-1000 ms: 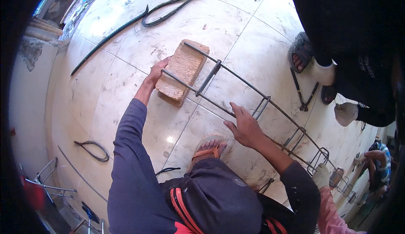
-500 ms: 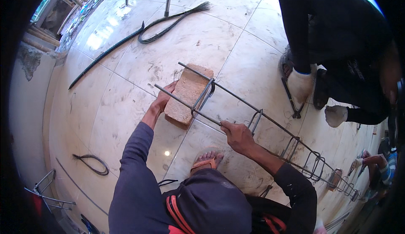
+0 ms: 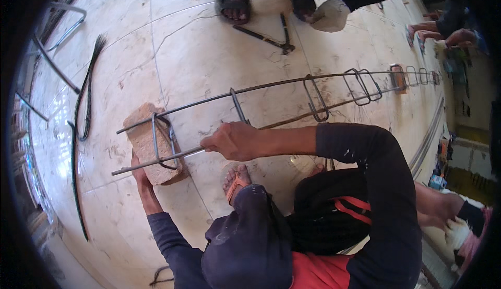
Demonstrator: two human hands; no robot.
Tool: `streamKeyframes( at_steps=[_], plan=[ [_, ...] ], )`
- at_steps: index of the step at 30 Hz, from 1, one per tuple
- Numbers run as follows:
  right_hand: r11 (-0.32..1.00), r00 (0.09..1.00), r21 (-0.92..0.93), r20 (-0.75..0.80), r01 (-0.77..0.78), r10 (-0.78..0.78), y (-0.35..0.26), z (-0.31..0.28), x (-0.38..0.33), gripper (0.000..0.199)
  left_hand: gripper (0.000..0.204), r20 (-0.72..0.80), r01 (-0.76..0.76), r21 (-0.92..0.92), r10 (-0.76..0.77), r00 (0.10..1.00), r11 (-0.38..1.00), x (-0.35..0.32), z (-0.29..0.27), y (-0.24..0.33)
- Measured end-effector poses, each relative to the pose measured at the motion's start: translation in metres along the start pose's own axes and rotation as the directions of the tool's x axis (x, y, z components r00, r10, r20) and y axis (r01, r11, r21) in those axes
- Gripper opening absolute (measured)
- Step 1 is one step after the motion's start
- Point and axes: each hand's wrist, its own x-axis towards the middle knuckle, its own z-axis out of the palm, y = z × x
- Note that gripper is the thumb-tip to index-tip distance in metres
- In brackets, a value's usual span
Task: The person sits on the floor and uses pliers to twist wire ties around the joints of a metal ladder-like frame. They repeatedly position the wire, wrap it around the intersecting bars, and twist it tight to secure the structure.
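Closest in is the person's bare foot in an orange-strapped sandal (image 3: 237, 181), and just past it the bare left hand (image 3: 141, 175) is up against the near edge of a chunky tan rectangular brick (image 3: 140, 144) (fingers mostly hidden, so no telling if it's really gripping). The bare right hand (image 3: 234, 140) is clenched around the near rod of a long dark steel rod frame (image 3: 198, 103), whose end passes over the brick, rectangular wire loop (image 3: 155, 139) included; can't tell if the rods touch it. I'd keep that right fist firm, square the brick under both rods, and get the left fingers clear before letting any weight down. Farther off there's a black-handled pair of pincers (image 3: 286, 48), a co-worker's off-white glove (image 3: 330, 13), and a small reddish brick (image 3: 398, 79) by the frame's distant stretch.
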Motion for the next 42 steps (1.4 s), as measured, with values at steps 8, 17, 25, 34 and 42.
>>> streamKeyframes(
  at_steps=[8,17,25,34,42],
  plan=[
    [0.999,0.999,-0.048,-0.050,0.001,-0.004,0.009,0.034,0.004,0.026,0.045,-0.261,0.019,-0.557,-0.196,0.945,0.830,-0.025,0.016,0.015],
    [0.993,0.992,-0.100,-0.100,0.062,-0.072,0.015,0.047,0.000,0.019,0.048,-0.446,-0.248,-0.378,0.059,0.893,0.892,-0.071,0.041,0.061],
    [0.997,0.992,-0.059,-0.112,0.048,-0.054,0.030,0.050,-0.003,0.018,0.048,-0.386,-0.025,-0.073,-0.005,0.923,0.997,-0.064,0.034,0.048],
    [0.963,0.994,-0.269,-0.105,-0.023,-0.006,0.040,-0.038,-0.089,0.026,0.057,-0.675,-0.004,0.571,0.472,0.567,0.821,-0.086,0.055,0.068],
    [0.857,0.793,-0.182,-0.508,-0.482,0.337,0.099,-0.068,-0.262,0.031,0.052,0.298,-0.640,0.603,0.610,0.734,0.476,-0.118,0.226,0.126]
  ],
)
